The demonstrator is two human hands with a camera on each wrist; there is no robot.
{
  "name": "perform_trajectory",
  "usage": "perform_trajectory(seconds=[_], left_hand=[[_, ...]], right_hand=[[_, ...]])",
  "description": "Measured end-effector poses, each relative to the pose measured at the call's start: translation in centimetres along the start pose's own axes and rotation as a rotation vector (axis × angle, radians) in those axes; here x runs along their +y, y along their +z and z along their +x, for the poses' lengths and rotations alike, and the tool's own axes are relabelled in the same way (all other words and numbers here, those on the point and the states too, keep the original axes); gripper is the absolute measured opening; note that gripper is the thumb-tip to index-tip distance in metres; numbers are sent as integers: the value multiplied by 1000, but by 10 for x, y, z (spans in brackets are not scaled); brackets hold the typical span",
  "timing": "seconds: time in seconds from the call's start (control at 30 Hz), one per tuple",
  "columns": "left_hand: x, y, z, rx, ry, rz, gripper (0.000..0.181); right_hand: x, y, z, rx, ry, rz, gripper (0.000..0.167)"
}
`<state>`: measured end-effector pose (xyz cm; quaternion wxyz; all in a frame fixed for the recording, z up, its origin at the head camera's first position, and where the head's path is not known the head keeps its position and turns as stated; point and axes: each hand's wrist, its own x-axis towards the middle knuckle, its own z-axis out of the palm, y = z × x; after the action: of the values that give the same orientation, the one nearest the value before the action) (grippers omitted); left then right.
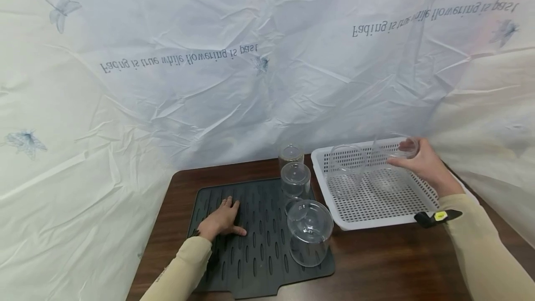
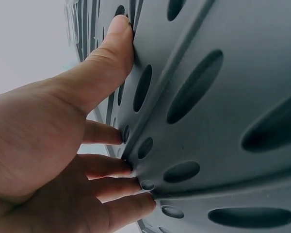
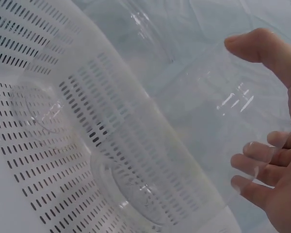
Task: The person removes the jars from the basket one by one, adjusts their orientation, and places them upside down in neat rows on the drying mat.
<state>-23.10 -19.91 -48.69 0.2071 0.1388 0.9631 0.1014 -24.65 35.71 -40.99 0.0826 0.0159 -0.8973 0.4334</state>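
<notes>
My left hand [image 1: 220, 219] rests on a dark grey drying mat [image 1: 259, 240] with its fingers spread. In the left wrist view its fingertips touch the ribbed, slotted surface of the mat. My right hand [image 1: 422, 164] grips a clear cylindrical container [image 3: 208, 111] near its rim, thumb on one side and fingers on the other. That container is upright, its base low inside the white perforated basket [image 1: 384, 219]; contact with the basket floor is hard to tell. A second clear container [image 1: 347, 175] stands in the basket to its left.
Several clear containers stand in a line along the mat's right side; the nearest, widest one [image 1: 309, 240] appears upside down. The brown wooden table [image 1: 376, 259] carries mat and basket. A white printed sheet [image 1: 209, 101] hangs close behind and beside the table.
</notes>
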Motion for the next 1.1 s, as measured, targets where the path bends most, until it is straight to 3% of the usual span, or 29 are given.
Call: perform_trajectory(seconds=[0.2,0.6,1.1], left_hand=[[2,-1,0,-3,-11,-1,100],[-3,-3,-3,3,4,-23,99],[-1,-3,-4,12,9,-12,98]], right_hand=[[-9,-3,-5,84,-34,-22,83],[-35,-11,-15,160,-139,-17,76],[-75,-11,-23,145,-214,-48,83]])
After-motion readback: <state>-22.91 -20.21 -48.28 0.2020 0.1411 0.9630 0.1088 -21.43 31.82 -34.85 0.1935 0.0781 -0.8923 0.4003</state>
